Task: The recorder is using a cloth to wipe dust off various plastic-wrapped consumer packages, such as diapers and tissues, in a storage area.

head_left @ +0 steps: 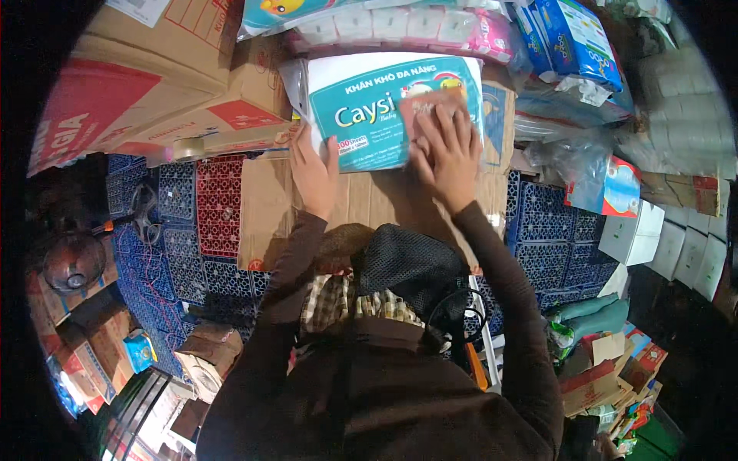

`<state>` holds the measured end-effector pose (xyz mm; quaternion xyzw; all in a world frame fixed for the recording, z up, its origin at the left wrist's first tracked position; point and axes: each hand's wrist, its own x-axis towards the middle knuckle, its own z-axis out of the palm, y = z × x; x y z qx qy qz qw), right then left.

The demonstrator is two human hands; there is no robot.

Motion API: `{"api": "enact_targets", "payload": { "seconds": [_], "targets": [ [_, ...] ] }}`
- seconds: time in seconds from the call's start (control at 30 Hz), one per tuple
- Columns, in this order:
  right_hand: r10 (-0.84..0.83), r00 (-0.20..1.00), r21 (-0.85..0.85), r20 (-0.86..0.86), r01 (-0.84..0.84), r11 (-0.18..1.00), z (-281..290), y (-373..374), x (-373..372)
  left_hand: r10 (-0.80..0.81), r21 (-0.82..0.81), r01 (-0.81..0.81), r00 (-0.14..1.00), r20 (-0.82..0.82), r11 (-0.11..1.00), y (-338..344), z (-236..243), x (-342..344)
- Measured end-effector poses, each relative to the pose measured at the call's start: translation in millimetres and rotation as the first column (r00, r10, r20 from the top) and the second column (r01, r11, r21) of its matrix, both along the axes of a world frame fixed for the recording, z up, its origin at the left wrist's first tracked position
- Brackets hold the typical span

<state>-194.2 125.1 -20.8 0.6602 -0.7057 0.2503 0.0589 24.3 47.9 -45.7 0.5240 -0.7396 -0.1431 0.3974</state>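
A clear-wrapped white and teal pack of dry wipes (361, 138) lies on a brown cardboard box (354, 192) in front of me. My left hand (314, 175) grips its lower left edge, thumb on the front and fingers along the side wrap. On the right half of the pack, my right hand (450, 154) presses a small brown cloth-like piece (419, 115) flat with its fingers. That piece covers part of the printed front, and its exact kind is unclear. Shadows of both arms fall across the box.
Large cartons (177, 84) rise at the left. Wrapped tissue packs (384, 27) and blue packs (573, 46) line the far side. Blue plastic floor grids (546, 223) spread on both sides, with a fan (73, 263) at left and white boxes (634, 234) at right. A black mesh item (407, 261) hangs before me.
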Motion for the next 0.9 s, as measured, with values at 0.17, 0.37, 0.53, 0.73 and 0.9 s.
{"api": "enact_targets", "payload": {
  "seconds": [0.17, 0.37, 0.53, 0.73, 0.9],
  "targets": [
    [-0.102, 0.993, -0.165, -0.063, 0.091, 0.982, 3, -85, -53, 0.000, -0.015, 0.001, 1.000, 0.004, 1.000, 0, -2, 1],
    [-0.269, 0.961, -0.140, -0.060, 0.258, 0.956, 7, -107, -46, -0.010, 0.007, 0.010, 0.999, 0.030, 1.000, 1, 0, 2],
    [-0.100, 0.993, -0.079, -0.068, 0.094, 0.992, 5, -33, -9, -0.016, 0.071, 0.016, 1.000, -0.010, 0.997, 2, 2, 3],
    [0.137, 0.986, 0.097, -0.093, -0.128, 0.987, 7, -8, -17, -0.040, -0.018, 0.040, 0.999, -0.011, 0.999, -1, 1, 3],
    [-0.076, 0.997, -0.067, -0.004, 0.075, 0.995, 1, -95, -69, -0.046, 0.007, 0.046, 0.999, -0.019, 0.999, -2, 1, 4]
  ]
}}
